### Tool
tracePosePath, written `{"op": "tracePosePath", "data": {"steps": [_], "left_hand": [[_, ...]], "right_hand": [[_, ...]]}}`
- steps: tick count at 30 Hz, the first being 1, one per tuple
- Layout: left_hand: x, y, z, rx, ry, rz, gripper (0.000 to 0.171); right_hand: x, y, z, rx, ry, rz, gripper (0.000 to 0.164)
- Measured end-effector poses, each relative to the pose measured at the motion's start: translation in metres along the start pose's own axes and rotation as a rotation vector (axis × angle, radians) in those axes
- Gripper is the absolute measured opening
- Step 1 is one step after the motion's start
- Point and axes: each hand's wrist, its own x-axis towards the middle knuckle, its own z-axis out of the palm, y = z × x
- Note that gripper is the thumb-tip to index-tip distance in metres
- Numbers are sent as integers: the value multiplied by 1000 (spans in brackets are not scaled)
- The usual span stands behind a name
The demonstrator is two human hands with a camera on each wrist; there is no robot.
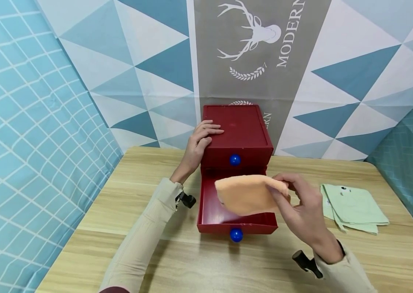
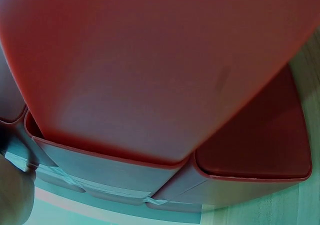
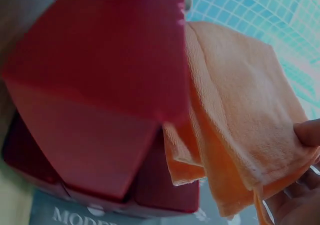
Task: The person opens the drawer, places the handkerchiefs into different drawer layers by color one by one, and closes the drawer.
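Note:
An orange folded towel (image 1: 244, 194) hangs over the pulled-out lower drawer (image 1: 210, 215) of a dark red drawer cabinet (image 1: 241, 126). My right hand (image 1: 303, 207) pinches the towel's right edge between thumb and fingers; in the right wrist view the towel (image 3: 245, 100) shows its folded layers beside the drawer. My left hand (image 1: 199, 142) rests on the cabinet's upper left edge, fingers lying over the top. The upper drawer, with a blue knob (image 1: 235, 160), is closed. Another blue knob (image 1: 236, 235) sits on the lower drawer's front. The towel hides part of that drawer's inside.
A pale green folded towel (image 1: 356, 207) with a small face on it lies on the wooden table (image 1: 148, 179), right of the cabinet. Behind the cabinet stands a patterned backdrop (image 1: 162, 77), and blue gridded sheets (image 1: 27, 101) hang at the left.

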Motion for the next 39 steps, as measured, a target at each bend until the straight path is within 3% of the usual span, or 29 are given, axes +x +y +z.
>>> {"op": "tracePosePath", "data": {"steps": [4,9,15,19,26,31,39], "left_hand": [[1,1,0,1,-3,-2,42],[2,2,0,-16,0,9,40],[2,4,2,-34,-2,22,39],[4,16,2,-48,-11,22,38],[6,42,-2,-34,-12,-28,40],[6,44,-2,-37,-10,-27,39],[5,44,-2,-50,-17,-15,38]], "right_hand": [[-3,3,11,48,-21,35,16],[-7,5,24,124,-54,116,33],[-12,8,37,201,-115,288,26],[-13,12,42,220,-161,389,21],[-13,21,44,73,-211,389,20],[-9,29,45,-50,-276,343,20],[-4,45,53,-147,-384,292,18]]}}
